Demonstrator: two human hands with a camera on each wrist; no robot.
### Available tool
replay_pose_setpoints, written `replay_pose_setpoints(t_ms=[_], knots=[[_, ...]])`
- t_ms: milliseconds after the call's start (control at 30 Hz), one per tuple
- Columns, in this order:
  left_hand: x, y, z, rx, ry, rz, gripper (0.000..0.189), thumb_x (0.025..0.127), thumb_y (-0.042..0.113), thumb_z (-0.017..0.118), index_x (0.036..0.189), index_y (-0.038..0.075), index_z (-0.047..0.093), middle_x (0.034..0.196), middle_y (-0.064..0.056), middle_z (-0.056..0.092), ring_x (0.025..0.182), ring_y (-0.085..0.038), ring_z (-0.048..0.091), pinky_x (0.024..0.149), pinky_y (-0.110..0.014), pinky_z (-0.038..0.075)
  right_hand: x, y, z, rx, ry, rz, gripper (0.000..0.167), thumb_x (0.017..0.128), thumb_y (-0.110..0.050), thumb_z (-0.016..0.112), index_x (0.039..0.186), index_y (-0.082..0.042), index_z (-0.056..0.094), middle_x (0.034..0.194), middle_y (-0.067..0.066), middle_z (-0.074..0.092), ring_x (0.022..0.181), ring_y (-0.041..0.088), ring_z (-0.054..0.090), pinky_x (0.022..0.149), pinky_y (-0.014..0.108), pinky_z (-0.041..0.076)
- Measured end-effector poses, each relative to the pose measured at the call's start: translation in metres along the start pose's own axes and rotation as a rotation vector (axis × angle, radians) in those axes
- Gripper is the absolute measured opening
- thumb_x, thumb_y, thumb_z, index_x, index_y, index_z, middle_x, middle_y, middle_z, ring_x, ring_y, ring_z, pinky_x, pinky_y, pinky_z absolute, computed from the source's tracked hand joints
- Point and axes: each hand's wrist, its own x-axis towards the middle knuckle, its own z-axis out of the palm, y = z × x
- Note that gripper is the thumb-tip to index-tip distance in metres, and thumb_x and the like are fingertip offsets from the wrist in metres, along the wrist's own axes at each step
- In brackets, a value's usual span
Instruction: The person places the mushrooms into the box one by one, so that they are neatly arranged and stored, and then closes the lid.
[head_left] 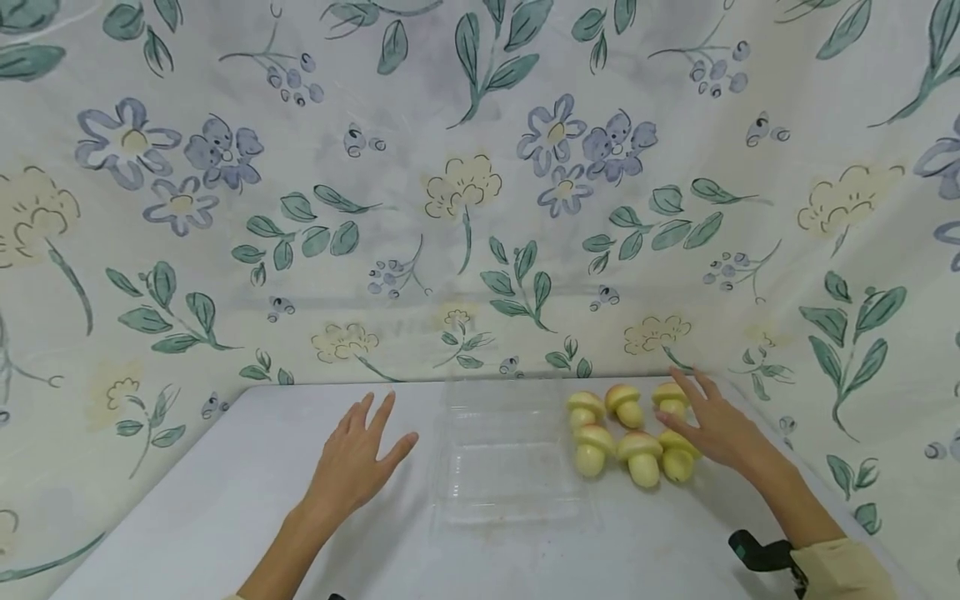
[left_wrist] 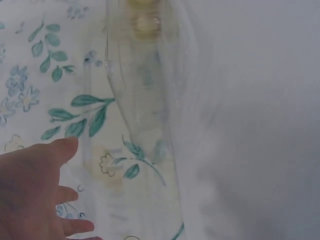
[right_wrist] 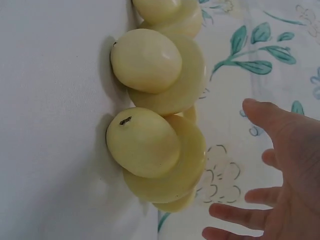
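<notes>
Several yellow-green toy mushrooms [head_left: 642, 458] with rounded caps and thick stems lie in two rows on the right of the table. My right hand [head_left: 716, 421] is over the rightmost ones, fingers spread and holding nothing. In the right wrist view, a mushroom [right_wrist: 145, 142] shows its stem end toward the camera, with the fingers apart from it. Left of the mushrooms sits a clear plastic container [head_left: 510, 467]. My left hand [head_left: 356, 454] is raised to the left of this container, fingers extended and apart, grasping nothing. The container's clear side [left_wrist: 145, 85] shows in the left wrist view.
The white table [head_left: 225, 500] carries the container and mushrooms. Behind it hangs a floral cloth [head_left: 405, 250], meeting the table's back edge and reaching round both sides. A black device [head_left: 761, 552] is at the right wrist.
</notes>
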Motion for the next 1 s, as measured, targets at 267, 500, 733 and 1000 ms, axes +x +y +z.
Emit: replay_pose_setpoints(t_ms=[267, 500, 733, 1000], knots=[[-0.003, 0.008, 0.012, -0.185, -0.018, -0.048, 0.066, 0.096, 0.049, 0.056, 0.147, 0.009, 0.043, 0.143, -0.025, 0.046, 0.123, -0.045, 0.053, 0.091, -0.062, 0.051, -0.002, 0.003, 0.001, 0.011, -0.021, 0.011, 0.085, 0.096, -0.058, 0.049, 0.156, -0.009, 0.017, 0.149, 0.036, 0.025, 0.118, 0.063, 0.047, 0.082, 0.070, 0.048], [-0.008, 0.012, 0.024, -0.340, -0.025, -0.101, 0.056, 0.095, 0.041, 0.063, 0.141, 0.012, 0.051, 0.129, -0.019, 0.057, 0.107, -0.031, 0.065, 0.078, -0.045, 0.057, -0.004, 0.006, 0.000, -0.010, -0.037, 0.009, 0.083, 0.095, -0.060, 0.050, 0.152, -0.004, 0.026, 0.142, 0.039, 0.035, 0.115, 0.060, 0.050, 0.080, 0.065, 0.051], [-0.014, 0.015, 0.038, -0.562, -0.087, -0.197, 0.050, 0.094, 0.030, 0.067, 0.138, 0.012, 0.053, 0.120, -0.018, 0.060, 0.091, -0.021, 0.066, 0.061, -0.025, 0.058, -0.004, 0.007, 0.000, -0.038, -0.080, 0.020, 0.081, 0.094, -0.059, 0.053, 0.149, -0.005, 0.030, 0.139, 0.042, 0.038, 0.121, 0.064, 0.042, 0.087, 0.075, 0.042], [-0.021, 0.019, 0.041, -0.823, -0.152, -0.305, 0.049, 0.093, 0.019, 0.068, 0.138, 0.011, 0.053, 0.108, -0.013, 0.062, 0.080, -0.020, 0.067, 0.060, -0.029, 0.060, -0.005, 0.010, 0.003, -0.021, -0.114, 0.024, 0.079, 0.094, -0.055, 0.056, 0.147, -0.001, 0.033, 0.136, 0.041, 0.043, 0.119, 0.062, 0.045, 0.085, 0.071, 0.045]])
